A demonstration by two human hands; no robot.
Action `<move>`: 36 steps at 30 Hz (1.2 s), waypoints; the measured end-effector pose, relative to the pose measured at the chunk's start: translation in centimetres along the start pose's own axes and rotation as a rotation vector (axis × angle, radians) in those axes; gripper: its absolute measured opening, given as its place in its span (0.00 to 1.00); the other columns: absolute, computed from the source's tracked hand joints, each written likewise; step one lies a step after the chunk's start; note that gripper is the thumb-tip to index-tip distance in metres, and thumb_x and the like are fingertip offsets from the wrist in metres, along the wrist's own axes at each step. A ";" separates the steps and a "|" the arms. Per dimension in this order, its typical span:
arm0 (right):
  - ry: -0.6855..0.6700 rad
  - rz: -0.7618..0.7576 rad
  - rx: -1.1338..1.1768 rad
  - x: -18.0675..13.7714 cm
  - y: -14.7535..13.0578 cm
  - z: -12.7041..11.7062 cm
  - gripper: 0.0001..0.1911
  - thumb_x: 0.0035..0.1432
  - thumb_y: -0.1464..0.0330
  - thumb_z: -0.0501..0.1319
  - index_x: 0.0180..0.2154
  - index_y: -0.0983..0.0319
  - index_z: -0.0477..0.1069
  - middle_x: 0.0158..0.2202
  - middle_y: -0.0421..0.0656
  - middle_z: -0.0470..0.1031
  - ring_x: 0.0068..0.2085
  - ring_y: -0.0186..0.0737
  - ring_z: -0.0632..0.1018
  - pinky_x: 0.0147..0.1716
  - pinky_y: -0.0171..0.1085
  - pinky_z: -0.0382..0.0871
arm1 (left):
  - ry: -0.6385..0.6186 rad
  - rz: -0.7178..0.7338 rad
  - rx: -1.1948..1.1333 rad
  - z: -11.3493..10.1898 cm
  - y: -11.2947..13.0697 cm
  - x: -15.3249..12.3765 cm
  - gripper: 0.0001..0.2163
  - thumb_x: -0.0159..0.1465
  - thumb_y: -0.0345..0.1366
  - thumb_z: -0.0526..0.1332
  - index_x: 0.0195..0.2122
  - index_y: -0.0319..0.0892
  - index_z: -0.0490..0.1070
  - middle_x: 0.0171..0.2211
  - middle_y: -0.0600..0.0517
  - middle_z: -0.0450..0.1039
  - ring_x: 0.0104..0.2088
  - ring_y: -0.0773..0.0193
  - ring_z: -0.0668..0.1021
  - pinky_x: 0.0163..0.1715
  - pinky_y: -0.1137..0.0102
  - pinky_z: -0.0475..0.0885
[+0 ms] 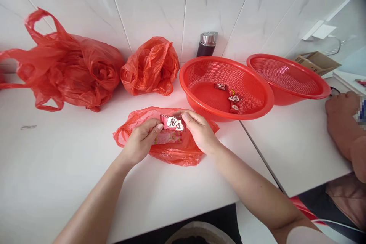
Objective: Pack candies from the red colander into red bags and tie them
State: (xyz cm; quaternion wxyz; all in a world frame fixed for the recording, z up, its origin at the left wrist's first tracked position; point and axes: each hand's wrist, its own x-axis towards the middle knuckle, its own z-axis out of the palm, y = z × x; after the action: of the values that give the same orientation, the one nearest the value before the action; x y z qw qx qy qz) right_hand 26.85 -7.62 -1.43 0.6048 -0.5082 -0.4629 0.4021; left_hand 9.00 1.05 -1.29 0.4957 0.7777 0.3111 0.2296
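Between my two hands is a wrapped candy, dark red with white-backed black characters. My left hand pinches its left end between thumb and fingers. At the opposite end, my right hand grips the wrapper the same way. Beneath them a red plastic bag lies spread on the white table. A pink, partly clear packet shows just below the candy, over the bag. Right behind the bag stands a red plastic basket with several small wrapped candies on its floor.
A second red basket overlaps the first at right. Red plastic bags and a crumpled red bag sit along the tiled wall. A dark flask and a cardboard box stand behind. Another person's arm rests at far right.
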 end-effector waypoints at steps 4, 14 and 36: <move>0.044 -0.056 -0.167 0.0 0.2 -0.1 0.16 0.69 0.57 0.51 0.43 0.58 0.73 0.45 0.43 0.77 0.48 0.40 0.76 0.51 0.40 0.69 | 0.039 -0.008 0.087 -0.2 -0.1 0.1 0.15 0.68 0.46 0.52 0.25 0.46 0.58 0.23 0.56 0.57 0.23 0.63 0.60 0.23 0.69 0.56; 0.063 -0.392 -0.834 0.3 1.2 -0.7 0.19 0.63 0.75 0.55 0.55 0.59 0.65 0.52 0.49 0.73 0.55 0.45 0.72 0.58 0.48 0.65 | 0.050 -0.206 0.731 -0.7 0.0 0.0 0.12 0.64 0.44 0.54 0.28 0.45 0.69 0.33 0.47 0.76 0.32 0.53 0.76 0.27 0.68 0.61; -0.343 -0.187 -1.171 0.4 1.5 -2.0 0.26 0.50 0.63 0.72 0.51 0.60 0.73 0.59 0.50 0.68 0.64 0.55 0.63 0.62 0.55 0.54 | -0.057 -0.400 0.803 -1.3 0.8 -0.7 0.26 0.68 0.34 0.40 0.65 0.35 0.58 0.52 0.38 0.75 0.51 0.47 0.77 0.44 0.59 0.72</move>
State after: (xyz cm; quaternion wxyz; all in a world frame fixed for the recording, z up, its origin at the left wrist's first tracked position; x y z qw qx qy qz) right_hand 28.83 -7.44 -2.92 0.1749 -0.6412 -0.7401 0.1029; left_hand 7.81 1.11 -0.03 0.1974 0.8390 0.5060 -0.0312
